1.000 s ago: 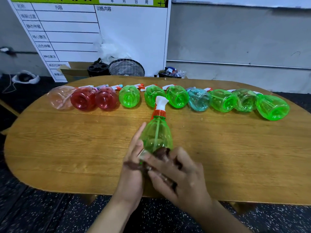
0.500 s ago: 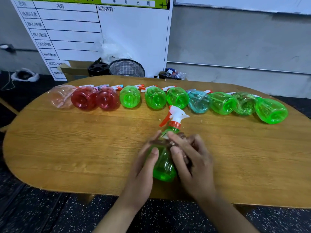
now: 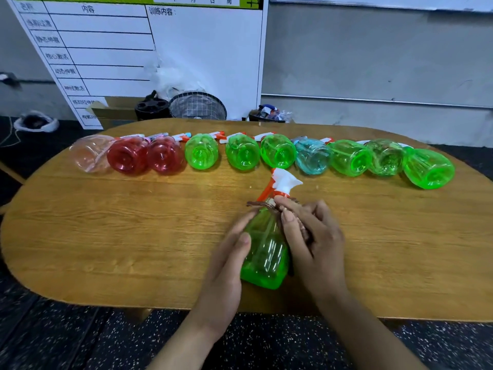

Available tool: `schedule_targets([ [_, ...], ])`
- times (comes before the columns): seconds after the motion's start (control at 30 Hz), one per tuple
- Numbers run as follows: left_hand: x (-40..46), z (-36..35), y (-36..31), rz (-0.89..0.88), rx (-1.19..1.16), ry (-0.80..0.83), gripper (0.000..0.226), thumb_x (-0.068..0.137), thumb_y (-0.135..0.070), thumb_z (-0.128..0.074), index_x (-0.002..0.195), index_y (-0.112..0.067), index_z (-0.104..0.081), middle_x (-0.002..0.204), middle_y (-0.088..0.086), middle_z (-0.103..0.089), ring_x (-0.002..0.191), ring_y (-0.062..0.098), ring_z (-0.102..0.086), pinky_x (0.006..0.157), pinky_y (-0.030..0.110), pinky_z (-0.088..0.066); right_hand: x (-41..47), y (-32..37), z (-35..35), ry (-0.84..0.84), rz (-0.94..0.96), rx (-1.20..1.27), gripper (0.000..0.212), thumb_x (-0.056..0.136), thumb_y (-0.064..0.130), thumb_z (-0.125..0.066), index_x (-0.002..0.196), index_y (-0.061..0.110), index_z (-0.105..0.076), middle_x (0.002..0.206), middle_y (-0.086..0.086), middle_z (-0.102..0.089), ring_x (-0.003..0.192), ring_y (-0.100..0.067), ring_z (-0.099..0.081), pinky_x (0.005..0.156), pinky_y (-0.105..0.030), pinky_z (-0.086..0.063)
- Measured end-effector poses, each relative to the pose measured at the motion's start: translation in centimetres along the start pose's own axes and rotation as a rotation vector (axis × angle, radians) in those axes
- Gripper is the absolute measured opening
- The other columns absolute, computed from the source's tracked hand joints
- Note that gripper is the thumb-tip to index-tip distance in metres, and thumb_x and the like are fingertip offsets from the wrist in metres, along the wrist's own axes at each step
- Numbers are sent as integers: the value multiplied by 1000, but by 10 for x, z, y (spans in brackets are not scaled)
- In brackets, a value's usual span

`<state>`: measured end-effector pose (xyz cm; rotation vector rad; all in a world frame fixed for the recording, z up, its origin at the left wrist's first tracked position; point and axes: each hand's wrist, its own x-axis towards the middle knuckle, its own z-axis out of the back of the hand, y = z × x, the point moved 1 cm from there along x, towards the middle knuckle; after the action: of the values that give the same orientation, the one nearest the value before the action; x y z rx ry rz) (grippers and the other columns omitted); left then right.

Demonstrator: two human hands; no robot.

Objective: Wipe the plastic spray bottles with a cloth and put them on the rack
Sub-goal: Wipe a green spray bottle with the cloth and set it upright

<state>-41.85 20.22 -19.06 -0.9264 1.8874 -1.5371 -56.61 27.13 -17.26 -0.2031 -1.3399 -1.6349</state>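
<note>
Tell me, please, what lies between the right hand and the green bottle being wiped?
In the head view, a brown cloth lies between the right hand and the green bottle.

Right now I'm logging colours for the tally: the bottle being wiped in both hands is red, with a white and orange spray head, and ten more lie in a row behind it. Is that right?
Not quite. In the head view the bottle held between the left hand and right hand is green, not red. Its spray head is white and orange, and ten more bottles lie in a row behind it.
</note>
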Motion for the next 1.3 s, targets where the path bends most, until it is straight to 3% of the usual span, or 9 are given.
schedule_targets([
  [0.1, 0, -2, 1, 19, -46, 35, 37, 104, -44, -49, 136, -42, -67, 142, 2, -69, 133, 24, -64, 110, 53, -49, -6, 2, -4, 37, 0, 28, 31, 104, 37, -54, 130, 31, -70, 89, 9, -47, 82, -1, -54, 72, -11, -42],
  [0.4, 6, 12, -18, 26, -275, -54, 51, 107, -43, -36, 151, -25, -54, 142, 14, -68, 131, 32, -65, 106, 46, -49, -31, 26, -16, 227, 531, -115, 33, 100, 39, -70, 131, 31, -73, 97, 3, -42, 75, -7, -50, 56, -22, -49],
  [0.5, 2, 8, -18, 26, -219, -15, 55, 107, -54, -41, 153, -26, -52, 143, 14, -67, 133, 33, -64, 106, 46, -56, -23, 22, -12, 163, 405, -56, 31, 103, 41, -64, 131, 30, -73, 96, 2, -48, 74, -2, -46, 58, -20, -48],
  [0.57, 0, 5, -17, 42, -151, -13, 67, 96, -63, -60, 152, -28, -53, 143, 10, -68, 132, 32, -65, 100, 44, -60, -13, 15, -8, 104, 243, -5, 33, 107, 43, -55, 131, 28, -71, 97, 3, -48, 75, -2, -49, 61, -21, -48],
  [0.63, -2, 2, -15, 40, -89, 29, 87, 81, -68, -79, 152, -27, -52, 144, 10, -66, 134, 33, -63, 106, 53, -54, -4, 8, -4, 55, 128, 22, 37, 109, 44, -48, 131, 25, -71, 96, 2, -48, 82, -3, -53, 68, -21, -49],
  [0.73, -3, 0, -14, 20, -85, 81, 85, 79, -61, -86, 150, -27, -54, 144, 12, -66, 135, 33, -62, 114, 58, -45, 0, 4, -1, 74, 53, 85, 41, 109, 45, -47, 131, 21, -72, 94, 1, -49, 88, -7, -56, 74, -21, -48],
  [0.93, -3, -5, -15, -12, -137, 59, 87, 77, -63, -86, 152, -36, -52, 148, 5, -64, 138, 28, -60, 111, 58, -48, 4, 7, -1, -40, -119, 274, 34, 105, 32, -53, 135, 25, -67, 84, -1, -47, 76, -2, -46, 72, -15, -39],
  [1.03, -5, -5, -13, 13, -147, 93, 62, 90, -55, -72, 149, -49, -53, 151, -6, -61, 139, 24, -60, 107, 56, -53, 5, 4, 0, -49, -165, 297, 36, 104, 36, -53, 135, 26, -68, 83, 2, -47, 75, -1, -45, 70, -14, -39],
  [1.3, -4, -1, -6, -36, -22, 59, 45, 96, -59, -57, 141, -55, -60, 157, -12, -55, 148, 16, -50, 120, 61, -39, 3, 6, -1, 54, -126, 192, 34, 103, 38, -54, 132, 31, -70, 87, 2, -49, 79, -2, -49, 71, -11, -38],
])
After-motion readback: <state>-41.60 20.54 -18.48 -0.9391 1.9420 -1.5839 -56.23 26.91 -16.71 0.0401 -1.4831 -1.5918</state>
